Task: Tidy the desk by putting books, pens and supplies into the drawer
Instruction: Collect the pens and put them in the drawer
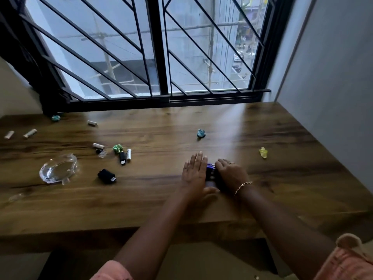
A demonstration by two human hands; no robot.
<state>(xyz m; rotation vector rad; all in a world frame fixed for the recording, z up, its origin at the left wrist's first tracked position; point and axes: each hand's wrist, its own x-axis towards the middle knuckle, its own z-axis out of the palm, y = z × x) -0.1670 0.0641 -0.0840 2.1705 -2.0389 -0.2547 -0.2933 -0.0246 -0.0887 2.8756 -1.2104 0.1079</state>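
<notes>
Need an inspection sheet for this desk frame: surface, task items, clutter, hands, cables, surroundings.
Surface: wooden desk, small items scattered mostly on its left half.
Job's things: blue pens bundled between both hands; drawer not in view.
Clutter: glass ashtray, black USB stick, white cylinders, crumpled wrappers.
Grippers: left hand flat, fingers straight against the pens; right hand curled over them.
Cables: nothing seen.
Surroundings: barred window behind the desk, grey wall at right.
</notes>
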